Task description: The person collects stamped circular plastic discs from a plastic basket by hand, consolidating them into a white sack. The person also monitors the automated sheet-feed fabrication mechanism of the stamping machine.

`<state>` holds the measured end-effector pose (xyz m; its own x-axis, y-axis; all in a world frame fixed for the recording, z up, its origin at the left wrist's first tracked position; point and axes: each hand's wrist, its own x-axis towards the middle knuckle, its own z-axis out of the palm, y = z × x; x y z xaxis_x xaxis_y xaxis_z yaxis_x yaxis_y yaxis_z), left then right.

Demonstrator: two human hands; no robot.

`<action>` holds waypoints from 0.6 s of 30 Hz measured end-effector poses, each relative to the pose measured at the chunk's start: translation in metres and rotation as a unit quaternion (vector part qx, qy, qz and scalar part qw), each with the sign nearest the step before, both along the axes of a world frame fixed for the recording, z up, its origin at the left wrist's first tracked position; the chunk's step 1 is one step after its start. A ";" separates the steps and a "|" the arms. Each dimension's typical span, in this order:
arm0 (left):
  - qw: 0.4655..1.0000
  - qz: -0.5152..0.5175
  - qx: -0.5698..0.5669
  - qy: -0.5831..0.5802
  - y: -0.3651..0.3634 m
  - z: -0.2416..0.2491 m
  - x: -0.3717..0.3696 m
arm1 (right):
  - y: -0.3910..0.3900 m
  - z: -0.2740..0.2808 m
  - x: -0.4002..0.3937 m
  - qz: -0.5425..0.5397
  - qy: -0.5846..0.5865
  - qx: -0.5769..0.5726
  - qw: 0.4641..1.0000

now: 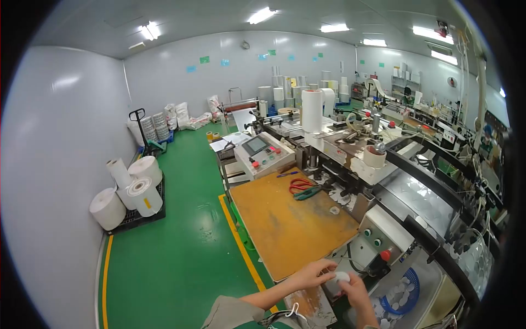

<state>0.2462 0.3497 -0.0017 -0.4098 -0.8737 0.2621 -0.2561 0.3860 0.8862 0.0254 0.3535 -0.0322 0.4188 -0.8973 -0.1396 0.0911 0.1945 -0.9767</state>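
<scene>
— Holding a small stack of white round discs (341, 277) between both hands, the person stands at the near edge of the worn orange-brown worktable (285, 219). The left hand (313, 272) curls its fingers over the top of the stack and the right hand (356, 289) pinches it from below and the side; neither hand is spread.

— How far along does the work look?

— Partway, as a judgement. The round blue plastic basket (404, 290), just right of the hands, already has many loose white discs in it, and more lie in the pale tray around it. The stack in the hands sits apart from that basket, above the table's near right corner.

— And what else is out on the table?

— The red-handled scissors (298, 185) and green-handled scissors (308, 192) lie untouched at its far side, with a blue pen (287, 174) just beyond. The grey control box with green knobs and a red button (383, 238) stands close behind the hands.

— What can't be made out?

— How many discs the stack holds, and whether they are loose or stuck together. The right hand's fingers are partly hidden behind the stack, and the bottom edge cuts off the forearms and the tray. The long machine (383, 164) on the right is too cluttered to read.
</scene>
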 end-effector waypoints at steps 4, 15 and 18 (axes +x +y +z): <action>0.997 0.034 0.009 0.071 0.009 0.019 0.016 | -0.007 0.059 0.042 0.017 -0.020 -0.087 0.996; 0.938 0.033 0.191 0.289 0.015 0.030 0.039 | -0.002 0.080 0.059 0.022 -0.070 -0.017 0.997; 0.931 0.011 0.213 0.296 0.009 0.027 0.034 | -0.001 0.090 0.053 0.001 -0.035 -0.006 0.999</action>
<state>0.2804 0.3588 0.0253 -0.2841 -0.9566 0.0648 0.3231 -0.0319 0.9458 0.0789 0.3529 0.0574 0.4289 -0.8979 -0.0986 0.1588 0.1824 -0.9703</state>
